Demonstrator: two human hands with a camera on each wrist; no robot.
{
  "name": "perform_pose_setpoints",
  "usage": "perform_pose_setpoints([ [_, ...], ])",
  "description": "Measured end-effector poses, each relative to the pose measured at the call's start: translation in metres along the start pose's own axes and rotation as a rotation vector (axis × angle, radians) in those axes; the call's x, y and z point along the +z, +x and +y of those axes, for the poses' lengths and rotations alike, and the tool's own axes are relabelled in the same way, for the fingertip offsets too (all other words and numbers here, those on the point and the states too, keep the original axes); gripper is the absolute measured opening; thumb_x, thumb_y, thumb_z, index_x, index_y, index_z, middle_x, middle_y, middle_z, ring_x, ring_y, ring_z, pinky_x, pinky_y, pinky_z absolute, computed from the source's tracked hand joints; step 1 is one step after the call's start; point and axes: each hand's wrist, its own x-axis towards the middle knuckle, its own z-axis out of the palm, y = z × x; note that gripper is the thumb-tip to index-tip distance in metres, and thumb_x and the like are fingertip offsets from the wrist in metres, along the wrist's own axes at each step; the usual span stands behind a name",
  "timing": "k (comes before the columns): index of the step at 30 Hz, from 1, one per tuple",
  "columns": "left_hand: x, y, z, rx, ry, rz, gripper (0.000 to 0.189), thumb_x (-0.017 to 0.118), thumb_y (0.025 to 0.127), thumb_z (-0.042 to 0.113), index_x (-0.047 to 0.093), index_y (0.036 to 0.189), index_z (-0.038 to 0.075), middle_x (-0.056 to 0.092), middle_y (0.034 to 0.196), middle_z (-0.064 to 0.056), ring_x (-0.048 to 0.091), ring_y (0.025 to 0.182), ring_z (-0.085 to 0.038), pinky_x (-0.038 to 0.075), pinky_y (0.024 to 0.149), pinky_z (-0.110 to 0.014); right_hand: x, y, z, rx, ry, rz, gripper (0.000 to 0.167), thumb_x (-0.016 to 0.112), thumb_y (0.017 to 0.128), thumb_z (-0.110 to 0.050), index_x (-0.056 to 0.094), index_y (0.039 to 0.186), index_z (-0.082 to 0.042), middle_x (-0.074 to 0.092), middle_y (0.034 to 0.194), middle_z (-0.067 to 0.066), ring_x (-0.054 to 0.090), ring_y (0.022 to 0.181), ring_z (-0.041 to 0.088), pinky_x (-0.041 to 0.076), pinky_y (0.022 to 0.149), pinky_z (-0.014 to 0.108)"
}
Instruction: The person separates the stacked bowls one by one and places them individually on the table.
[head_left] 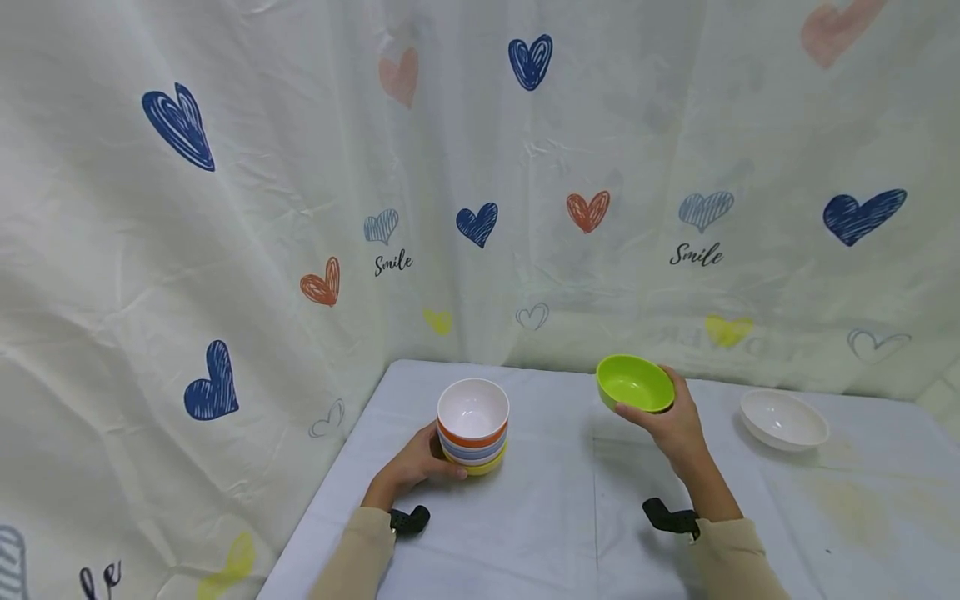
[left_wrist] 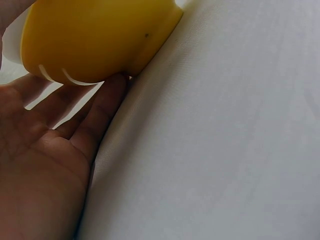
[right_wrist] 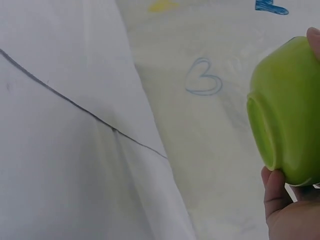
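A stack of bowls (head_left: 472, 437) stands on the table left of centre. Its top bowl is white inside and orange outside, bluish-white ones sit below, and a yellow bowl (left_wrist: 100, 37) is at the bottom. My left hand (head_left: 417, 463) holds the stack low on its left side, fingers and thumb around the yellow bowl. Off to the right, my right hand (head_left: 678, 423) grips a lime-green bowl (head_left: 634, 383) by its right side, raised above the table and tilted. In the right wrist view the green bowl (right_wrist: 295, 115) shows its foot ring, with fingertips (right_wrist: 275, 185) against it.
A shallow white bowl (head_left: 783, 421) rests on the table to the right of my right hand. White cloth covers the table (head_left: 540, 517), with a crease running down its middle. Behind it hangs a curtain (head_left: 645, 108) printed with hearts.
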Motion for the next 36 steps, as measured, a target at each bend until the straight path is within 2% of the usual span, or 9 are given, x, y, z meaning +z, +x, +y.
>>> perform_pose_setpoints([
  [6, 0.0, 0.0, 0.0, -0.001, -0.001, 0.007, 0.097, 0.092, 0.074, 0.008, 0.041, 0.153, 0.032, 0.052, 0.152, 0.002, 0.048, 0.14, -0.021, 0.036, 0.121, -0.042, -0.005, 0.002, 0.006, 0.031, -0.038, 0.025, 0.102, 0.087, 0.084, -0.031, 0.023, 0.16, -0.013, 0.039, 0.152, 0.013, 0.044, 0.121, 0.02, 0.046, 0.079, 0.009],
  [12, 0.001, -0.001, -0.001, -0.015, 0.003, 0.009, 0.097, 0.092, 0.073, 0.01, 0.041, 0.153, 0.032, 0.051, 0.152, 0.001, 0.048, 0.14, -0.021, 0.035, 0.122, -0.046, -0.014, 0.002, 0.012, 0.085, -0.046, 0.051, 0.105, 0.086, 0.083, -0.039, 0.021, 0.161, -0.012, 0.037, 0.153, 0.014, 0.042, 0.125, 0.022, 0.042, 0.081, 0.01],
  [28, 0.001, -0.002, 0.001, -0.013, 0.005, 0.009, 0.097, 0.092, 0.074, 0.008, 0.041, 0.153, 0.032, 0.052, 0.152, 0.002, 0.049, 0.14, -0.02, 0.036, 0.121, -0.042, -0.035, 0.005, 0.032, 0.198, -0.031, 0.146, 0.112, 0.089, 0.08, -0.035, 0.018, 0.163, -0.012, 0.033, 0.158, 0.013, 0.041, 0.128, 0.022, 0.038, 0.084, 0.011],
  [32, 0.001, -0.002, 0.002, -0.017, 0.01, 0.013, 0.097, 0.093, 0.073, 0.009, 0.041, 0.152, 0.031, 0.052, 0.151, 0.002, 0.049, 0.139, -0.019, 0.037, 0.12, -0.039, -0.038, 0.007, 0.039, 0.225, -0.045, 0.149, 0.114, 0.09, 0.079, -0.037, 0.016, 0.162, -0.011, 0.033, 0.157, 0.012, 0.041, 0.127, 0.021, 0.039, 0.088, 0.016],
  [36, 0.001, -0.002, 0.003, -0.013, 0.005, 0.009, 0.098, 0.093, 0.073, 0.009, 0.041, 0.153, 0.03, 0.052, 0.152, 0.001, 0.049, 0.14, -0.02, 0.038, 0.118, -0.035, -0.042, 0.009, 0.046, 0.239, -0.041, 0.146, 0.113, 0.089, 0.08, -0.034, 0.016, 0.162, -0.009, 0.034, 0.154, 0.012, 0.041, 0.124, 0.019, 0.039, 0.087, 0.014],
])
